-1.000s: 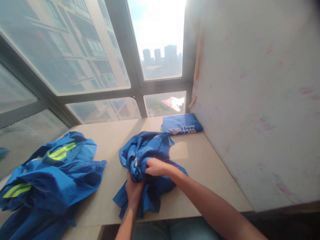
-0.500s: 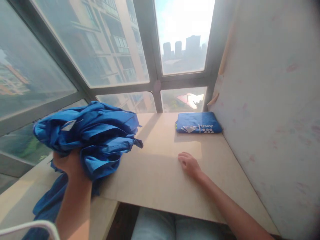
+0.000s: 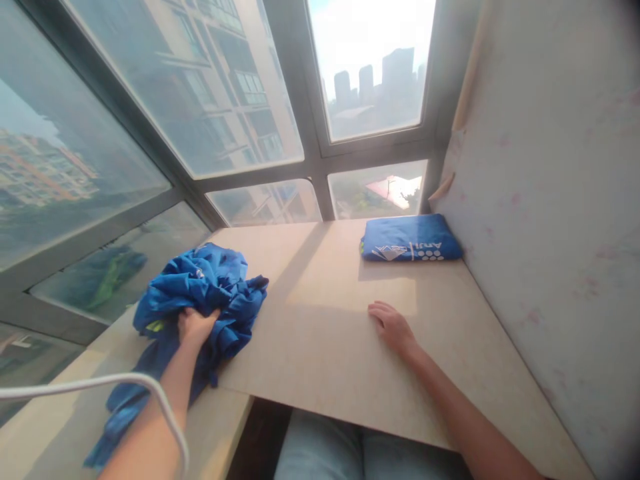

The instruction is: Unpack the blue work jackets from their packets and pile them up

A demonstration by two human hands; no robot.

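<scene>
My left hand [image 3: 196, 325] is closed on a crumpled blue garment [image 3: 200, 293] that lies bunched at the left side of the beige table [image 3: 325, 347]. Part of the blue cloth trails down toward me along my left forearm. My right hand [image 3: 393, 327] rests flat on the table's middle with its fingers loosely stretched out, holding nothing. A neatly folded blue garment [image 3: 410, 238] with white print lies at the far right corner, against the wall and apart from both hands.
Large windows [image 3: 210, 100] with grey frames run along the far and left sides of the table. A pale wall [image 3: 550, 200] bounds the right side. A white cable [image 3: 125, 387] arcs over my left arm. My knees in jeans [image 3: 350, 453] show below the table's near edge.
My left hand has lowered the crumpled blue garment from the air onto the table's left side. My right hand stays flat on the table.
</scene>
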